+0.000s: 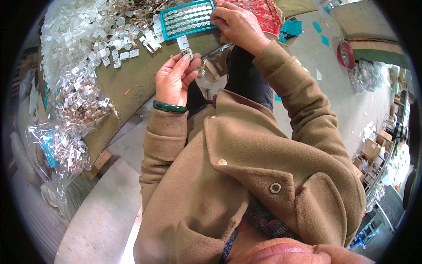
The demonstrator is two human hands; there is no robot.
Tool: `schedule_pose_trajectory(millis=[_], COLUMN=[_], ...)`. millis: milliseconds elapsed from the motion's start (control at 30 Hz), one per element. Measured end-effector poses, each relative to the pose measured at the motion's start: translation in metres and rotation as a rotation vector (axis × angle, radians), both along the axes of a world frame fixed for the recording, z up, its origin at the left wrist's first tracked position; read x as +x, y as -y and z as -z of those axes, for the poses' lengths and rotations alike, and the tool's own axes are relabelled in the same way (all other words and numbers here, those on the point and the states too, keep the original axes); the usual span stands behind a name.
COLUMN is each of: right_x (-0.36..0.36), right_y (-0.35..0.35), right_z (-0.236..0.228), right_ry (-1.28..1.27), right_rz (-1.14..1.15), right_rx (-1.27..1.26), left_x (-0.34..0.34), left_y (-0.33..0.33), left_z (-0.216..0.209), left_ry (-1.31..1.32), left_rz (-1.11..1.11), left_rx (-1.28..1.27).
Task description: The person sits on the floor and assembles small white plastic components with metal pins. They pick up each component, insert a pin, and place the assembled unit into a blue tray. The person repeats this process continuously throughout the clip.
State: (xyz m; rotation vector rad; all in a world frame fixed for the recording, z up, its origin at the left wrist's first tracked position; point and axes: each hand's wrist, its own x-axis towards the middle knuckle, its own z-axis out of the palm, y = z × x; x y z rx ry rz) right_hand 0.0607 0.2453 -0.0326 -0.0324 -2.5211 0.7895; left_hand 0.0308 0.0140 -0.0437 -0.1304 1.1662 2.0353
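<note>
My left hand (172,81), a green bangle at its wrist, pinches a small white plastic piece (183,42) between thumb and fingers. Part of that piece stands out beyond the fingertips, toward the tray; the rest is covered by the fingers. A teal tray (162,27) with rows of small round silvery discs (187,20) lies at the table's edge. At its right end my right hand (241,28) is closed, fingertips together over the last discs. Whatever those fingers hold, if anything, is too small to tell.
Many loose white plastic pieces (70,31) heap up on the olive table (132,83) at the left. Clear bags (66,149) of pieces with brownish bits hang by its near edge. Red patterned cloth (263,15) lies right of the tray; a red basin (346,56) stands farther right.
</note>
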Motion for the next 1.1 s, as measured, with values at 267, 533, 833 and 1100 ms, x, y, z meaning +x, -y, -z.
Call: schedule_pose_trajectory(millis=[267, 533, 833, 1100], right_x=[0.003, 0.029, 0.025, 0.028], right_y=[0.007, 0.038, 0.046, 0.043], right_z=[-0.009, -0.012, 0.009, -0.001], right_ry=[-0.104, 0.170, -0.308, -0.005], right_rz=[-0.037, -0.206, -0.219, -0.286], right_rx=[0.102, -0.827, -0.021, -0.286], left_x=[-0.004, 0.005, 0.011, 0.018], left_y=[-0.011, -0.024, -0.026, -0.027], left_z=[-0.001, -0.004, -0.004, -0.004], left_ry=[-0.018, -0.121, -0.156, -0.344], left_rz=[-0.022, -0.013, -0.035, -0.137], left_rx=[-0.007, -0.059, -0.071, -0.076])
